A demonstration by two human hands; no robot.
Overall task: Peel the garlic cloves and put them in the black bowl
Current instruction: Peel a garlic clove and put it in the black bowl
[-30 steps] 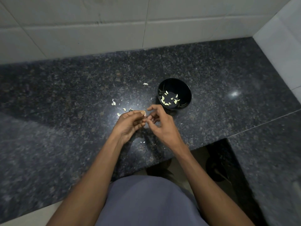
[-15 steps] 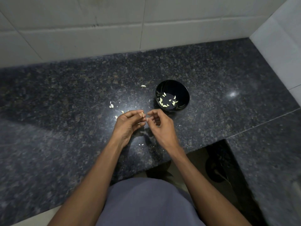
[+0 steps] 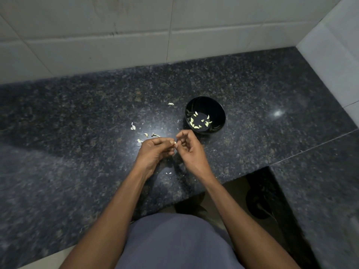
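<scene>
Both hands (image 3: pixel 175 147) pinch one garlic clove (image 3: pixel 175 142) beside black bowl (image 3: pixel 219 105).

No readable text, labels, brands, numbers or signs anywhere in view.

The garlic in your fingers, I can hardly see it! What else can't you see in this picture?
- Garlic clove, head view: only a pale tip shows; the left hand and right hand cover the rest, so peeled or not is unclear.
- Bits on the counter near the hands: too small to tell skin from clove.
- Dark round object below the counter: in shadow, unidentifiable.
- Pieces in the black bowl: too small to count surely.
</scene>
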